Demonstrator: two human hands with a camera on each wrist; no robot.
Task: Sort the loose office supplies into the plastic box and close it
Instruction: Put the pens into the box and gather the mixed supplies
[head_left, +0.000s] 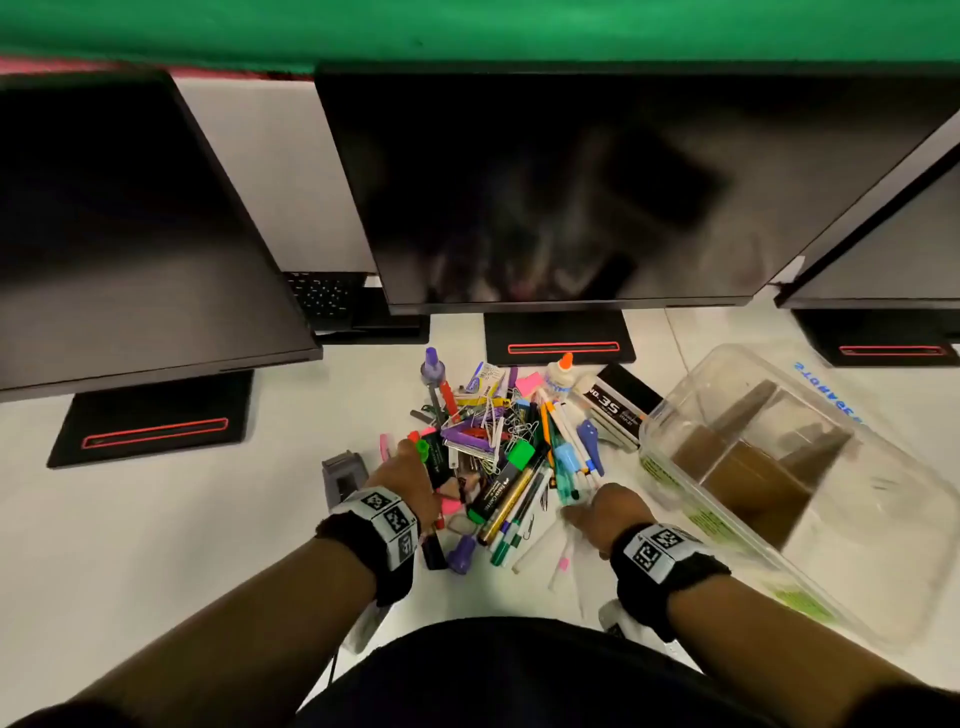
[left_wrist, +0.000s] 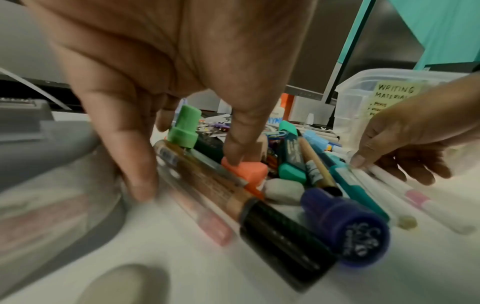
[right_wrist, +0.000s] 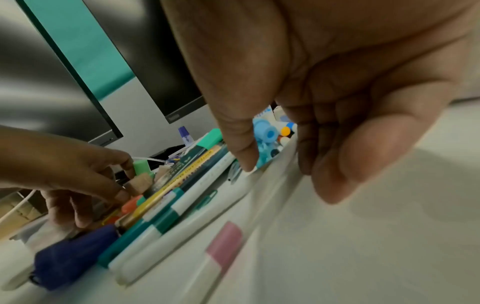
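Note:
A heap of loose office supplies (head_left: 498, 457) lies on the white desk: pens, markers, highlighters, clips, erasers. The clear plastic box (head_left: 649, 421) stands open to its right, with cardboard dividers inside and a "WRITING MATERIALS" note (left_wrist: 394, 92) on its wall. My left hand (head_left: 410, 473) reaches down into the heap's left side. Its index fingertip presses an orange piece (left_wrist: 249, 172) and its thumb is beside a green-capped marker (left_wrist: 184, 127). My right hand (head_left: 592, 512) is at the heap's near right edge. Its thumb and curled fingers pinch a white pen (right_wrist: 280, 164), though the view is blurred.
Three dark monitors on black stands line the back of the desk. A grey hole punch (head_left: 340, 475) sits just left of my left hand. A glue bottle (head_left: 558, 376) and a staples box (head_left: 618, 405) lie behind the heap. A pink-banded white pen (head_left: 561, 564) lies nearest me.

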